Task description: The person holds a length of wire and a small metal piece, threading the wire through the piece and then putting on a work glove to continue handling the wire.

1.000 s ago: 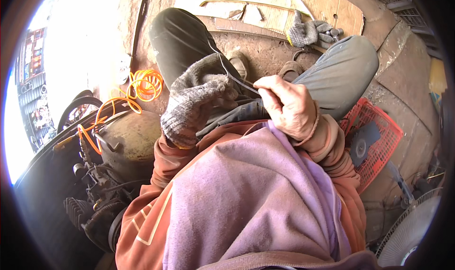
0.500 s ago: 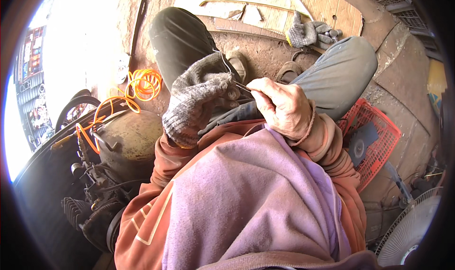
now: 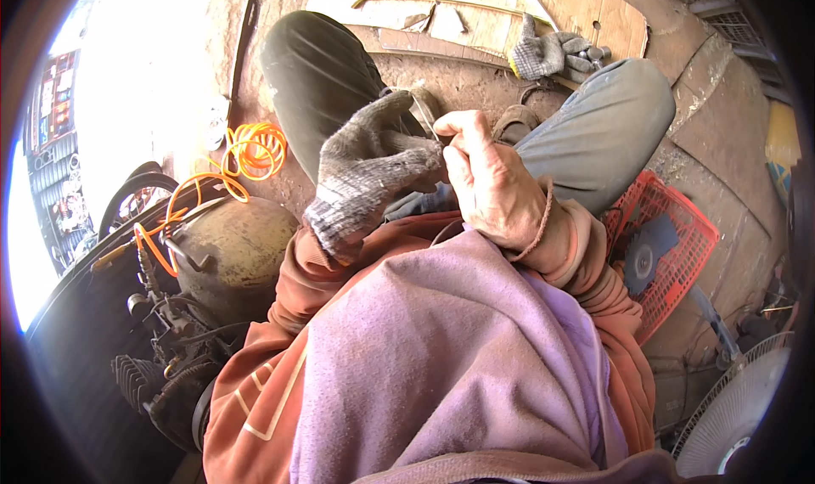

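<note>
My left hand (image 3: 373,163), in a grey knitted work glove, and my bare right hand (image 3: 495,182) meet above my lap. Between them runs a thin pale wire-like piece (image 3: 425,113), its upper part near the left glove's forefinger. Its lower part goes in among the fingertips, where it is hidden. The left glove's thumb and fingers close toward the right fingertips. On the right hand, thumb and fingers are pinched together, with the forefinger bent over the piece. A loose cord circles the right wrist.
Ahead, a worn board (image 3: 611,17) carries bent strips and a grey glove (image 3: 548,55). At left stand a rusty tank (image 3: 242,246), a coiled orange hose (image 3: 257,150) and a compressor (image 3: 174,374). To the right are a red basket (image 3: 679,255) with a saw blade (image 3: 643,259) and a fan (image 3: 739,408).
Both hands have come closer together. The left glove has shifted right, and the right hand has turned so its fingers point more upward. The wire-like piece now shows less below the fingers.
</note>
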`<state>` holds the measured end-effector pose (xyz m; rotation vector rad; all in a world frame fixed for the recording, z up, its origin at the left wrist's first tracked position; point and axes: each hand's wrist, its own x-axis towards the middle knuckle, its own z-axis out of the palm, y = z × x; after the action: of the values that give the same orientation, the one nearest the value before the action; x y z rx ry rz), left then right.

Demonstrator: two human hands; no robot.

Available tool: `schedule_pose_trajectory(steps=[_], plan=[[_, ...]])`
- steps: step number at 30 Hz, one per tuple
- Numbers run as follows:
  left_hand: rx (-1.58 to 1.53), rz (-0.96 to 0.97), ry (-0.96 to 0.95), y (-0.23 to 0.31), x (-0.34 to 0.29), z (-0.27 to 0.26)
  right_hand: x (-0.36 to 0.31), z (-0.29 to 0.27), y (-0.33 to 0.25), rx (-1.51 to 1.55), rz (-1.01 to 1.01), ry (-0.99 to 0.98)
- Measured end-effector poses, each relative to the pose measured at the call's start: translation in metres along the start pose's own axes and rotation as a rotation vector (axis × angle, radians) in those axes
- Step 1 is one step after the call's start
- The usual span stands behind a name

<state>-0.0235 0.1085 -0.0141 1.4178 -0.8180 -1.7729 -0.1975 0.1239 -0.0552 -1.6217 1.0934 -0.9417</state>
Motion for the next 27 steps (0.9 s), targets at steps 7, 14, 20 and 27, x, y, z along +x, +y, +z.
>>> schedule_pose_trajectory(steps=[7,14,20,27], plan=[[0.154,0.050,-0.152,0.009,0.037,0.007,0.030,-0.026,0.011,-0.125,-0.040,-0.046],[-0.579,-0.144,-0.793,0.052,0.113,0.019,0.121,-0.089,0.047,-0.101,-0.072,0.247],[-0.787,-0.144,-0.442,0.018,0.118,0.002,0.147,-0.124,0.079,0.807,-0.031,0.709],[-0.776,-0.069,-0.257,0.011,0.082,0.002,0.131,-0.175,0.116,1.084,0.089,0.795]])
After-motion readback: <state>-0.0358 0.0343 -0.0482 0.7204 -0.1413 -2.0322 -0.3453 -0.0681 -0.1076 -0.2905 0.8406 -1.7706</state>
